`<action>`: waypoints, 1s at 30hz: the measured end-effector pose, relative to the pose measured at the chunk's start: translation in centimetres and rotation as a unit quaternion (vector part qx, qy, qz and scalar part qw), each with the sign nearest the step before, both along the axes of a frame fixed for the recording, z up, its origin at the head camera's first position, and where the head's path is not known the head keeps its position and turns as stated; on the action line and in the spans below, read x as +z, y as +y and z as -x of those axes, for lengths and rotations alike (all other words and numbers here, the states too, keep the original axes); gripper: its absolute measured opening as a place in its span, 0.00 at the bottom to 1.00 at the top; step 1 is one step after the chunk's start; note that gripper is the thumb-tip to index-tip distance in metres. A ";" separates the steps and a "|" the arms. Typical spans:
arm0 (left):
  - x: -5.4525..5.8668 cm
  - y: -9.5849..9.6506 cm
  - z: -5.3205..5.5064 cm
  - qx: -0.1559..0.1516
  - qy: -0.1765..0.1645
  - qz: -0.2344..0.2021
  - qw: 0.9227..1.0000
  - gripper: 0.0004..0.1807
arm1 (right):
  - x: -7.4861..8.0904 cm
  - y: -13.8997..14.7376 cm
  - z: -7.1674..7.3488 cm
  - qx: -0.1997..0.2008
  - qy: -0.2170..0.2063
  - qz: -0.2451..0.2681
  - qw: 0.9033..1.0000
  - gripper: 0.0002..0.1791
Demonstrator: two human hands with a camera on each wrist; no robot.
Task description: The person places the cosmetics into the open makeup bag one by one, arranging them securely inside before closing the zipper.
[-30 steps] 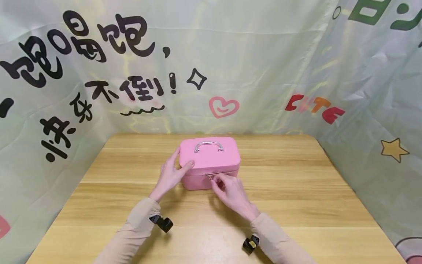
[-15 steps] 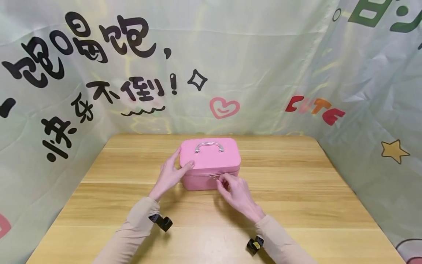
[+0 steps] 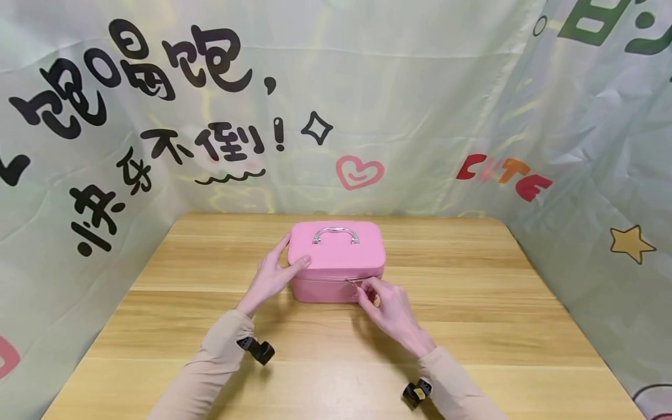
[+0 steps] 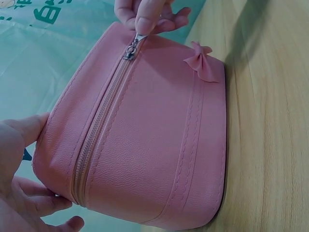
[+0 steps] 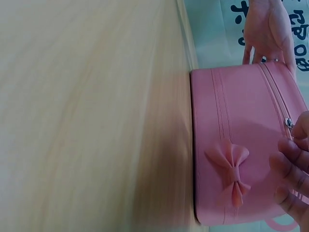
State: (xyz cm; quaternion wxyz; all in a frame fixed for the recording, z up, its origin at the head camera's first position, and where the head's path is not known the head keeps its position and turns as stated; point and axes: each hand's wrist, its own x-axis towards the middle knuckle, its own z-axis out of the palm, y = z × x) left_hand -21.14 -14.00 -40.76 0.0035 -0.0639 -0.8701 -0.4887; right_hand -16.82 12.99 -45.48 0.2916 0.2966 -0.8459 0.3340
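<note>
A pink vanity case [image 3: 336, 254] stands on the table with its lid down. My left hand [image 3: 270, 277] rests against its left front corner, thumb on the lid and the other fingers spread along the side. At the front right, my right hand [image 3: 392, 309] pinches the zipper pull between thumb and forefinger. The metal slider [image 4: 129, 52] shows just below those fingertips in the left wrist view. Behind the slider, the zipper teeth [image 4: 96, 123] run meshed along the front. Below the zipper, a pink bow [image 5: 234, 174] decorates the front.
A silver handle [image 3: 336, 230] arches over the lid. The case sits toward the back of the wooden table [image 3: 499, 303]. Behind and beside the table hangs a pale printed cloth [image 3: 409, 87] with lettering, a heart and a star.
My right hand has drawn the zipper pull to the right along the case front, from near the middle toward the right corner. The left hand has stayed at its corner.
</note>
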 end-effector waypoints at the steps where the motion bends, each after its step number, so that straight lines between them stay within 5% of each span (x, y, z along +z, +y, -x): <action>1: 0.0 0.0 0.0 0.000 -0.001 0.000 1.000 0.48 | 0.0 0.1 0.0 0.000 0.000 -0.001 1.000 0.08; 30: 0.2 -0.2 0.0 -0.018 -0.015 -0.015 1.000 0.48 | -0.3 5.1 0.1 -0.052 0.021 0.004 0.998 0.10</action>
